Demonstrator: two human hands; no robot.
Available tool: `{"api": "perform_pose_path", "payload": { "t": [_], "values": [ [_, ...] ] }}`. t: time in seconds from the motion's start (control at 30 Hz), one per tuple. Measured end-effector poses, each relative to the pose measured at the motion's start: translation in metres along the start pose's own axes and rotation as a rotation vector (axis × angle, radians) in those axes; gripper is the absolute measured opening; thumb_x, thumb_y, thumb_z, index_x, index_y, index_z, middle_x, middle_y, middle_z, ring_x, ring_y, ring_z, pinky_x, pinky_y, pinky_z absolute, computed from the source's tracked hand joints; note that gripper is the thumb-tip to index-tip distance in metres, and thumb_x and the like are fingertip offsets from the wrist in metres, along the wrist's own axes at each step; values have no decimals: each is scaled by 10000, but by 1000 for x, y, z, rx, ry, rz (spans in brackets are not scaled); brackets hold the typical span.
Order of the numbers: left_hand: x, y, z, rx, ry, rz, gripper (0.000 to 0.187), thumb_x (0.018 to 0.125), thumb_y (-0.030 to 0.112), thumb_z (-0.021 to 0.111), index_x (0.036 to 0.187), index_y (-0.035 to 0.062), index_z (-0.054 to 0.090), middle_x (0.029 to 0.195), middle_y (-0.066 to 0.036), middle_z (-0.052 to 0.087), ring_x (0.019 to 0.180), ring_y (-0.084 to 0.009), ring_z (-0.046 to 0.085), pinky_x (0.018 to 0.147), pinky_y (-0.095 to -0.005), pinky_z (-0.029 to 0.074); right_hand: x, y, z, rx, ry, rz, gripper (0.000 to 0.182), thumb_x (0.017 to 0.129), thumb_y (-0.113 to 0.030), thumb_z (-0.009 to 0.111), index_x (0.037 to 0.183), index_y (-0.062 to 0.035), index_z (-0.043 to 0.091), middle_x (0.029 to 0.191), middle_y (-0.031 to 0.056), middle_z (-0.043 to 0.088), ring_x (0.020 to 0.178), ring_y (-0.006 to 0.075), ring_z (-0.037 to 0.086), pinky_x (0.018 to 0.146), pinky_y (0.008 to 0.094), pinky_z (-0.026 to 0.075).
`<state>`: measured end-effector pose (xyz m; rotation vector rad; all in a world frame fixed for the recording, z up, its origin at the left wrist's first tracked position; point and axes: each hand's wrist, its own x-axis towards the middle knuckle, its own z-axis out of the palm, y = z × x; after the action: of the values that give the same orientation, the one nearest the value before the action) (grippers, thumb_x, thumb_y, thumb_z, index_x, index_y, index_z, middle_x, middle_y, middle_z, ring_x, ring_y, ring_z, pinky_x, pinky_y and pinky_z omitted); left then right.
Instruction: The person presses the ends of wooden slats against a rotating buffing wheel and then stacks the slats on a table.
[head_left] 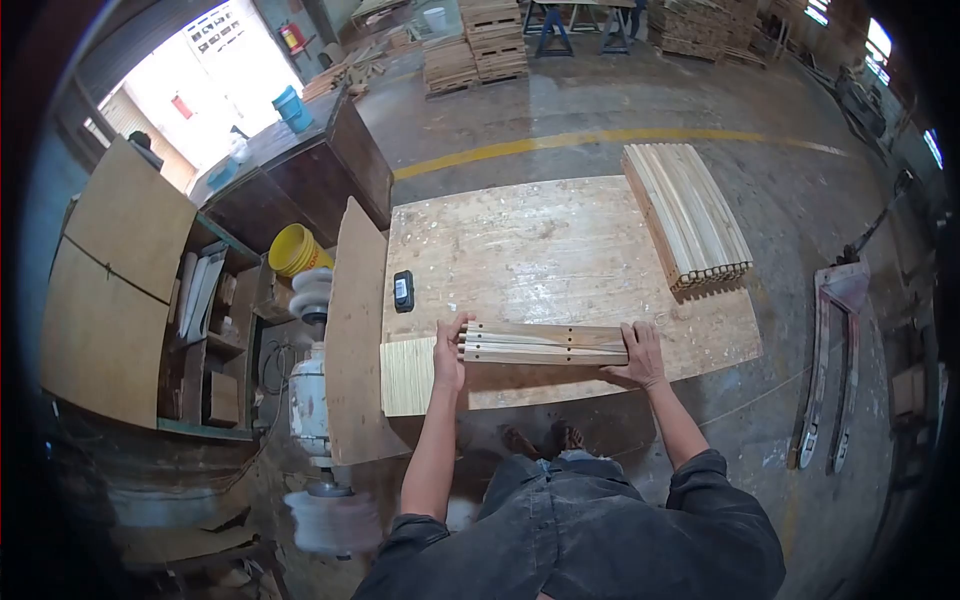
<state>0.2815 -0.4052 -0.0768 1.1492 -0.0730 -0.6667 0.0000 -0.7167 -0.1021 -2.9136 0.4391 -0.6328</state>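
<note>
A short bundle of wooden slats (540,343) with dark drilled holes lies crosswise in front of me, near the table's front edge. My left hand (450,356) is closed round its left end, thumb on the far side. At the right end, my right hand (640,356) grips the bundle with its fingers over the top. Close to my left hand, a pale stack of thin strips (408,378) sits at the table's left corner. Farther back, a small black device (403,291) with a white label rests on the worn plywood tabletop (520,240).
A large stack of slats (690,215) stands at the table's right. Left, beyond an upright board (357,330), is a polishing machine (310,400) with a blurred wheel (335,520). A yellow bucket (295,250) stands behind; a pallet jack (835,350) is on the right floor.
</note>
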Motion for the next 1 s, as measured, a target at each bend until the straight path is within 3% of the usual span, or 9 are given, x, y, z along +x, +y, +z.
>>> {"api": "perform_pose_path", "payload": {
  "t": [0.1,0.17,0.23,0.43,0.53,0.73,0.9,0.93,1.0],
  "values": [
    [9,-10,-4,219,17,-144,639,1075,518,364,1403,12,576,1339,-108,632,1092,-144,593,975,-318,446,0,7,-7,17,-82,58,1061,592,-725,783,1339,-25,505,1176,196,476,1152,389,459,1057,546,329],
    [17,-26,-6,460,100,-171,553,1080,402,432,1415,-22,549,1378,-163,605,1191,-196,588,1045,-328,426,1,8,-7,39,-191,111,1046,613,-694,795,1345,-10,494,1239,213,477,1205,416,450,1096,578,313],
    [17,-49,-19,557,-64,106,525,1070,306,483,1448,-58,486,1445,-202,546,1347,-257,508,1134,-339,362,2,7,-14,49,-215,93,1076,643,-677,793,1408,-5,445,1362,239,455,1319,448,403,1153,597,274],
    [10,-55,-5,539,-52,184,558,1077,362,470,1448,-54,489,1450,-148,541,1337,-232,506,1117,-337,380,-33,39,-36,344,-18,339,1163,684,-589,827,1537,-13,286,1533,275,358,1460,441,301,1214,542,222],
    [9,-57,-1,591,72,186,557,1084,371,452,1451,-46,492,1446,-142,549,1339,-228,503,1121,-337,367,-47,57,-41,378,-167,345,1174,707,-547,833,1552,13,242,1549,284,343,1467,434,302,1220,530,215],
    [12,-45,10,628,173,87,514,1084,354,467,1466,12,504,1395,-104,594,1326,-206,508,1104,-346,382,-58,78,-32,410,-186,271,1143,771,-521,797,1546,74,203,1546,301,339,1461,442,310,1215,531,229],
    [-13,-27,68,1580,-161,475,769,815,396,816,1431,30,536,1510,-215,466,1405,-345,441,1155,-473,351,-61,93,-38,490,-204,245,1086,823,-501,757,1544,85,195,1547,305,335,1458,446,310,1222,508,226],
    [-10,-34,74,1588,-290,456,909,676,430,879,1437,76,530,1509,-239,446,1425,-388,396,1190,-520,290,-62,96,-39,489,-212,215,1070,837,-494,747,1543,88,193,1549,304,333,1459,446,308,1225,502,221],
    [-12,-39,110,1691,-392,467,923,681,414,875,1457,83,504,1502,-219,460,1420,-374,407,1202,-531,261,-64,101,-37,488,-216,204,1049,851,-487,734,1542,90,196,1551,303,332,1462,444,303,1226,501,218]
  ]
}}
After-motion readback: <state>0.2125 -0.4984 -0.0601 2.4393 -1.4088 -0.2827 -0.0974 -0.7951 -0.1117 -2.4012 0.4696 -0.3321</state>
